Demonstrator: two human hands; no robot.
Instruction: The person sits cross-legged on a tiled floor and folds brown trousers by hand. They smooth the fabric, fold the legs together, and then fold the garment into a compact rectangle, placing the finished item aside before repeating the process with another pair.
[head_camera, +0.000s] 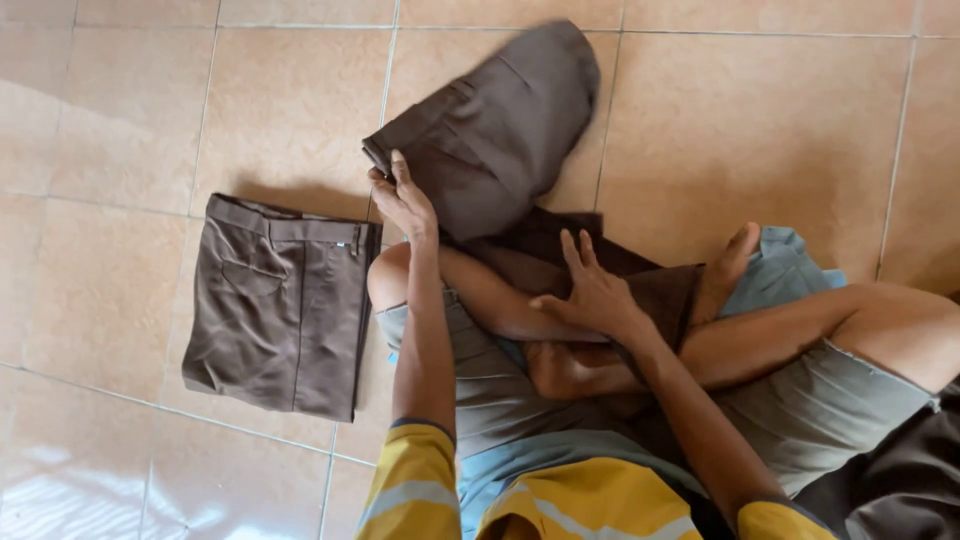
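Brown trousers (500, 130) lie half-folded across the person's crossed legs and tiled floor (780, 120). Left hand (405, 200) pinches their waistband edge; right hand (590, 290), fingers spread, presses the cloth. Folded brown trousers (275, 310) rest nearby, left.

- The brown trousers (500, 130) are in the upper middle of the frame. They are partly folded. The top part is lifted off the floor and looks a bit blurry. The waistband end points to the left. The lower part (640, 275) lies flat across the person's crossed legs in the middle of the frame.
- The cloth is plain dark brown, with a seam line on it.
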